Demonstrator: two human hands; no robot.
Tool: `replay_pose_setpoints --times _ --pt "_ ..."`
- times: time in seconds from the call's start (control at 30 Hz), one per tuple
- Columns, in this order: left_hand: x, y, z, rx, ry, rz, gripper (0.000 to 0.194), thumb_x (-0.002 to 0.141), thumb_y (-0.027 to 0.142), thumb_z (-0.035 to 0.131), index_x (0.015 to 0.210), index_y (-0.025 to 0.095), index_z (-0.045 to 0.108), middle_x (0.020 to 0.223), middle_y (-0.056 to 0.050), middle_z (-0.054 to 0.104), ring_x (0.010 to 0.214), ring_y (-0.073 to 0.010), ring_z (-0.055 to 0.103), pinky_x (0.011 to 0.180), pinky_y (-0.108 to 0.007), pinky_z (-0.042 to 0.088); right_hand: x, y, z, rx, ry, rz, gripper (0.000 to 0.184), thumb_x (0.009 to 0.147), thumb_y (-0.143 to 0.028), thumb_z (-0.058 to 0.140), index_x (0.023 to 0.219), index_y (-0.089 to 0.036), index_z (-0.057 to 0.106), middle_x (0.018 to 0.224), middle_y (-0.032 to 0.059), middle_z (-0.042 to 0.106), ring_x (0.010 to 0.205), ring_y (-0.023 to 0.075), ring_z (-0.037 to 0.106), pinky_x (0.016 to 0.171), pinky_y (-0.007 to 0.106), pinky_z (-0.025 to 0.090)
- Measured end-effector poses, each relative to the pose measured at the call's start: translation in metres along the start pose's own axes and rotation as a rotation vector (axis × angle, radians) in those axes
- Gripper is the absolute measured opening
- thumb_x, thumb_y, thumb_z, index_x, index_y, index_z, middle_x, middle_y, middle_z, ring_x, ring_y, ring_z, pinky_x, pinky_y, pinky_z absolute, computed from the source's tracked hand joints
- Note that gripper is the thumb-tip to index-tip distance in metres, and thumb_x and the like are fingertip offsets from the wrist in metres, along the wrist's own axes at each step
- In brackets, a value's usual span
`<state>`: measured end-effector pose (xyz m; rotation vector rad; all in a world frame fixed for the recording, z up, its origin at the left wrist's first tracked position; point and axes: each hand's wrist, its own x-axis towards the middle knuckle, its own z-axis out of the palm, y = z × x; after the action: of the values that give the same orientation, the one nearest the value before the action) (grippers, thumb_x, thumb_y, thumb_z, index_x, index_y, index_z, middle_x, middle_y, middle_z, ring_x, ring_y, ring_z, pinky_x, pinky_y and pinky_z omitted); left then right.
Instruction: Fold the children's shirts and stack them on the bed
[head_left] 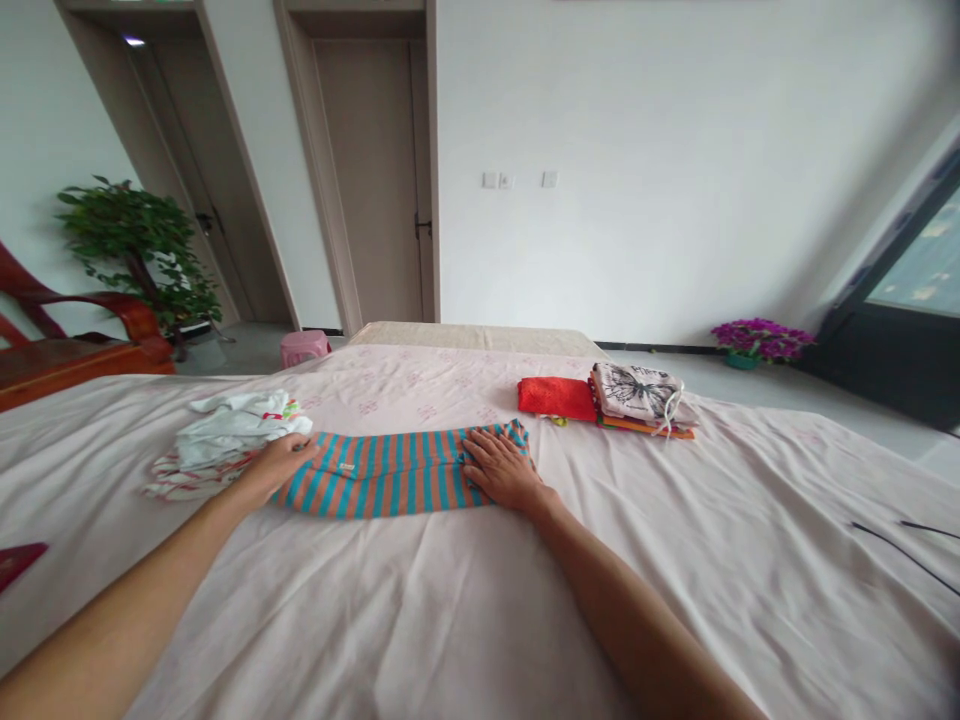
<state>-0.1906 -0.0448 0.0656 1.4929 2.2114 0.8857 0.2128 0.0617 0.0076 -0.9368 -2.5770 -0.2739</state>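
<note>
A teal and orange striped garment (390, 475) lies folded into a long strip on the pale pink bed sheet (450, 620). My left hand (279, 468) rests on its left end, fingers curled over the edge of the cloth. My right hand (501, 468) lies flat on the right end with fingers spread, pressing the fabric down. Just left of my left hand sits a loose heap of white clothes (236, 428) over a red-and-white striped piece (176, 478).
A folded red cloth (556, 397) and a stack of folded clothes topped by a butterfly print (641, 397) lie at the back right. A wooden chair (67, 345), a plant (135, 245), a pink stool (304, 347) and purple flowers (757, 340) stand beyond the bed.
</note>
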Motion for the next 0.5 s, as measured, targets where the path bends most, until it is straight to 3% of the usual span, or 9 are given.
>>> replay_pose_setpoints --times 0.13,0.23,0.37,0.5 --pt "-0.007 0.05 0.002 -0.4 -0.197 -0.115 0.048 0.072 0.054 0.064 0.107 0.022 0.06 0.091 -0.007 0.074 0.088 -0.0292 0.07 0.071 -0.037 0.057 0.0 0.001 0.0 0.029 -0.002 0.005 0.053 0.1 -0.05 0.04 0.146 -0.023 0.046 0.152 0.0081 0.043 0.14 0.0255 0.038 0.117 0.045 0.027" --pt "-0.018 0.091 0.023 -0.468 -0.339 -0.082 0.053 0.072 0.047 0.065 0.116 0.02 0.056 0.089 -0.006 0.073 0.079 -0.0256 0.07 0.064 -0.034 0.056 -0.001 0.001 -0.001 0.049 0.007 0.009 0.053 0.1 -0.05 0.04 0.145 -0.023 0.047 0.151 0.0085 0.045 0.14 0.0255 0.038 0.117 0.045 0.027" --pt "-0.031 0.126 0.072 -0.322 -0.291 -0.005 0.036 0.073 0.033 0.058 0.104 0.015 0.061 0.082 -0.004 0.071 0.076 -0.0208 0.069 0.063 -0.028 0.052 -0.002 0.001 -0.002 0.066 0.011 0.017 0.052 0.1 -0.05 0.04 0.144 -0.023 0.048 0.15 0.0087 0.046 0.14 0.0256 0.039 0.117 0.046 0.027" --pt "-0.034 0.136 0.113 -0.219 -0.203 0.016 0.024 0.073 0.027 0.058 0.093 0.016 0.063 0.079 -0.004 0.07 0.078 -0.0208 0.067 0.066 -0.027 0.05 -0.002 0.0 -0.004 0.077 0.009 0.027 0.052 0.1 -0.051 0.041 0.143 -0.024 0.048 0.149 0.0084 0.047 0.139 0.0254 0.039 0.116 0.046 0.029"
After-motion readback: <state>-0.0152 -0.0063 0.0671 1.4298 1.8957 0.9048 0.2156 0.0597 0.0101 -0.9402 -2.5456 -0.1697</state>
